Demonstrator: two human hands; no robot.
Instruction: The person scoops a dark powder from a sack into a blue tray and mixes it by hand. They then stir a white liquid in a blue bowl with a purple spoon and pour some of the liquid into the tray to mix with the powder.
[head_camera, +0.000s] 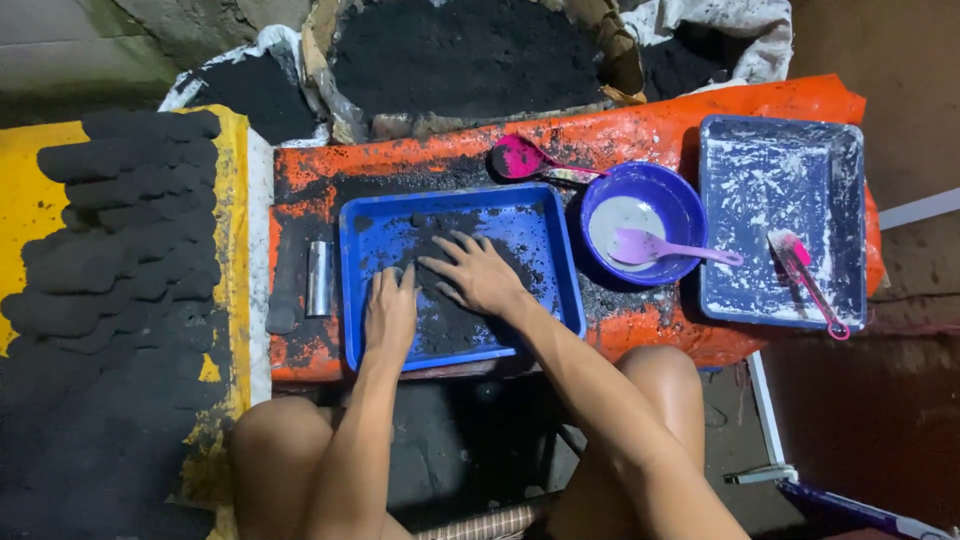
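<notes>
While both hands (390, 315) (478, 272) press gritty black powder (450, 325), shallow blue plastic tray (362, 300)

Blue bowl (655, 190) with purple spoon (665, 248), whitish-smeared tray (780, 160), perhaps charcoal logs (120, 240)

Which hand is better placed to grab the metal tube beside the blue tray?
Left. The left hand lies in the blue tray nearest the metal tube; the right hand is farther over.

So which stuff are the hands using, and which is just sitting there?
In use:
left hand
right hand
blue tray
black powder

Lying about:
metal tube
blue bowl
purple spoon
pink scoop
white-smeared tray
pink brush
black lumps
</notes>
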